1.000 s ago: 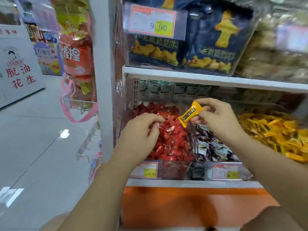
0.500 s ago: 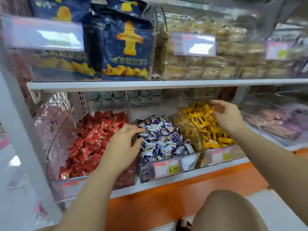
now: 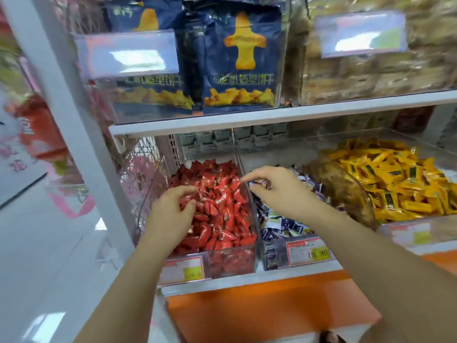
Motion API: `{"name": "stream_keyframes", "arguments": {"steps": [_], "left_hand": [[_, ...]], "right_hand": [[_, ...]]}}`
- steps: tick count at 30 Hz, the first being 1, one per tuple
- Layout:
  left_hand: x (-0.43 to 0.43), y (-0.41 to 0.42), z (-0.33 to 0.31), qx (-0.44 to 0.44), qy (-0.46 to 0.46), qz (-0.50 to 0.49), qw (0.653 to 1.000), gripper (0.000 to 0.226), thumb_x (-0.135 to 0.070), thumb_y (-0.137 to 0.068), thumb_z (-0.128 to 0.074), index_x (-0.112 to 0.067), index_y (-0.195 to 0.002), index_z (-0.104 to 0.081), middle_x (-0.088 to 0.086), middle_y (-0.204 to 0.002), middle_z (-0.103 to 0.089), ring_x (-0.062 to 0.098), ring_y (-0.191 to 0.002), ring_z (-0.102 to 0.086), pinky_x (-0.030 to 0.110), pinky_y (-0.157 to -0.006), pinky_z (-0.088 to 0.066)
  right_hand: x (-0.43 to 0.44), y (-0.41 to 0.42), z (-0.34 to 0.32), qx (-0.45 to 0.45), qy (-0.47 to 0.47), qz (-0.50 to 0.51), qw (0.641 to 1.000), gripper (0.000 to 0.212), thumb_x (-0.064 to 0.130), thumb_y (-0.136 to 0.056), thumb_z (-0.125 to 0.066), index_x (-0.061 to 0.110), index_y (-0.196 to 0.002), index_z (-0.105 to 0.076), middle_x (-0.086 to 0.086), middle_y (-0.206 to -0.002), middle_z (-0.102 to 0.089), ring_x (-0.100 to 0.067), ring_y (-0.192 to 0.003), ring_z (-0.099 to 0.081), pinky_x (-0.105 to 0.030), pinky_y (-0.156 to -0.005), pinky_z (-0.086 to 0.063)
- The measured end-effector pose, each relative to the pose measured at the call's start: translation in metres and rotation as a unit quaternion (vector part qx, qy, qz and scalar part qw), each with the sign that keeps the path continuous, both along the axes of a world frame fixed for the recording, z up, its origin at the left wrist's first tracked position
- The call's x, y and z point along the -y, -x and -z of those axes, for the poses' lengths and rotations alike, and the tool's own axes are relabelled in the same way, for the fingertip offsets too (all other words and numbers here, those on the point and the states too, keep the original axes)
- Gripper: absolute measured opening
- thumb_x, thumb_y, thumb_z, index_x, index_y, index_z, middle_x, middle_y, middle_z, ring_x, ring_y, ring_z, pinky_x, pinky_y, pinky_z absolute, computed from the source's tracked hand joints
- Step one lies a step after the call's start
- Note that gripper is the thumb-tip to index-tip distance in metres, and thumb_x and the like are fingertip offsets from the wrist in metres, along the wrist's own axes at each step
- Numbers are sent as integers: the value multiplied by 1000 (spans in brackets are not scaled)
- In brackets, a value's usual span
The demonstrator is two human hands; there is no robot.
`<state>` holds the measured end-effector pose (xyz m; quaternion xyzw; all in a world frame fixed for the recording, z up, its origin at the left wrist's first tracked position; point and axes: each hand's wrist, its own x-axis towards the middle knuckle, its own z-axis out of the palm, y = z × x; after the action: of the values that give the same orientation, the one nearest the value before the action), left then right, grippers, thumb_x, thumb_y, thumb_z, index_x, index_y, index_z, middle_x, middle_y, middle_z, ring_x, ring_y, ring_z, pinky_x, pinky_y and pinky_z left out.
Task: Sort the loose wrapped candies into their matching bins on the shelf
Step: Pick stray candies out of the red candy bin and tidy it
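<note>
— While your right hand [image 3: 279, 194] hangs above the divider between two bins, its thumb and forefinger pinch one loose candy [image 3: 262, 183]. It is a small wrapped piece with a dark wrapper, and its print is too blurred to read.

— Which candies lie around that hand?

— At 6 o'clock of it are the blue-and-white candies [image 3: 284, 225], in the middle clear bin [image 3: 274, 261]. At 9 o'clock are the red candies [image 3: 220, 194], in glossy red wrappers with silver marks. At 3 o'clock are the yellow candies [image 3: 395, 179], flat yellow pieces with dark labels.

— And my left hand?

— Your left hand [image 3: 173, 214] sits on the red heap, at 8 o'clock of the right hand, with its fingers curled down among the wrappers. You cannot tell whether it grips a piece.

— Any labels?

— A price tag [image 3: 309, 253] reading 19.90 fronts the middle bin. Blue snack bags [image 3: 239, 58] stand on the shelf above, at 12 o'clock.
</note>
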<state>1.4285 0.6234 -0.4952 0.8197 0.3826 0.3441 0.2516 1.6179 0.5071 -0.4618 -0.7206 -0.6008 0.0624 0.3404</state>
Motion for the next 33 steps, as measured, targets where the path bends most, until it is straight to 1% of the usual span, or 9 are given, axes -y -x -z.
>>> {"name": "stream_keyframes", "arguments": {"steps": [5, 8, 9, 13, 19, 23, 26, 29, 33], "left_hand": [[-26, 6, 0, -40, 41, 29, 998, 29, -12, -91, -58, -29, -115, -63, -5, -117, -63, 11, -111, -57, 25, -97, -41], [-47, -17, -8, -63, 18, 24, 998, 36, -18, -93, -56, -25, -129, -57, -6, -127, -57, 7, -116, -51, 12, -91, -32], [-53, -27, -9, -76, 16, 33, 996, 40, -20, -93, -56, -23, -133, -54, -5, -132, -56, 7, -119, -49, 10, -91, -29], [-64, -61, -7, -199, 26, 112, 973, 45, -33, -96, -51, -24, -140, -45, 5, -144, -44, 19, -135, -38, 26, -112, -25], [-60, -44, -4, -318, 57, 164, 932, 39, -34, -99, -41, -28, -137, -47, 1, -133, -44, 26, -131, -35, 38, -114, -23], [-45, -17, -8, -366, 59, 175, 912, 43, -36, -101, -36, -28, -142, -38, 2, -144, -38, 21, -140, -21, 28, -113, -13], [-37, -4, -9, -376, 66, 182, 906, 44, -35, -101, -37, -30, -144, -36, 6, -138, -41, 19, -138, -21, 27, -114, -14], [-32, -2, -12, -395, 60, 176, 900, 46, -36, -101, -36, -31, -146, -31, 3, -143, -37, 16, -141, -17, 22, -111, -11], [-34, 1, -19, -422, 32, 164, 891, 49, -41, -99, -40, -32, -146, -31, -2, -145, -39, 20, -139, -22, 36, -116, -17]], "right_hand": [[-34, 8, 20, -7, -1, -39, 999, 24, 21, -93, -56, 25, -113, -68, 4, -134, -54, -15, -128, -42, -24, -109, -25], [-53, -3, 17, -32, 17, -58, 998, 25, 18, -93, -56, 23, -114, -68, 7, -129, -56, 0, -113, -45, 6, -82, -25], [-59, -7, 16, -41, 22, -58, 997, 25, 18, -93, -55, 23, -115, -67, 8, -128, -57, 3, -107, -44, 7, -77, -26], [-77, -16, 16, -49, 33, -62, 996, 27, 16, -94, -53, 21, -118, -65, 9, -125, -59, 4, -106, -45, 0, -77, -28], [-83, -19, 18, -57, 43, -65, 995, 27, 19, -95, -53, 27, -117, -65, 19, -113, -53, -1, -107, -50, -1, -78, -33], [-81, -18, 20, -59, 36, -74, 995, 26, 18, -96, -50, 26, -116, -66, 15, -116, -53, 0, -112, -47, -9, -86, -31], [-80, -15, 19, -62, 39, -76, 994, 27, 17, -97, -48, 25, -115, -66, 15, -115, -51, 1, -110, -46, 4, -77, -28], [-78, -14, 19, -65, 40, -78, 994, 27, 16, -98, -47, 25, -115, -65, 15, -118, -51, -1, -114, -46, -10, -87, -30], [-77, -12, 18, -59, 38, -80, 994, 27, 15, -98, -47, 23, -116, -66, 15, -117, -51, 0, -113, -45, -11, -89, -27]]}}
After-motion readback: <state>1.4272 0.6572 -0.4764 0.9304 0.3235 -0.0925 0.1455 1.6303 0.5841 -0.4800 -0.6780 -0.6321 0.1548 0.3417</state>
